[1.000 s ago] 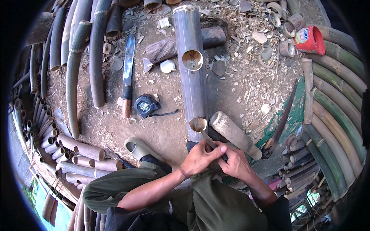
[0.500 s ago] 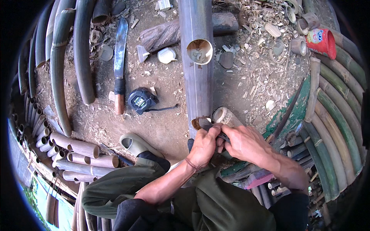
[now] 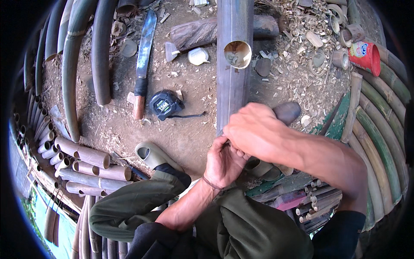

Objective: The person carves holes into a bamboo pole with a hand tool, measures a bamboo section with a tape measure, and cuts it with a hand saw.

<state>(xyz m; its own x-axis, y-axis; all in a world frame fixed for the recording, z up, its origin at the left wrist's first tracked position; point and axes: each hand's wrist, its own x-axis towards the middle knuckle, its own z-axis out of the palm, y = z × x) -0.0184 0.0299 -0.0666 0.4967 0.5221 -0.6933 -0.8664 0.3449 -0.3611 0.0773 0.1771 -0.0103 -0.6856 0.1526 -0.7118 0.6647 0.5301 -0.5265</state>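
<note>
Shaving-littered ground (image 3: 189, 138) bears one bamboo pole (image 3: 233, 88) crossing one log (image 3: 194, 35), with one machete (image 3: 142, 71) and one tape measure (image 3: 165, 105) left of the pole, one red tub (image 3: 365, 60) right, while left hand (image 3: 222, 163) and right hand (image 3: 255, 129) meet over the pole's nearer part, blocking it, so whether their fingers clamp anything I cannot tell.

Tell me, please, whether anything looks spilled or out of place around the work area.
Pale shavings lie strewn across the ground, mostly right of the bamboo pole, which looks untidy. Left of it, a long knife lies unsheathed, perhaps a hazard.
</note>
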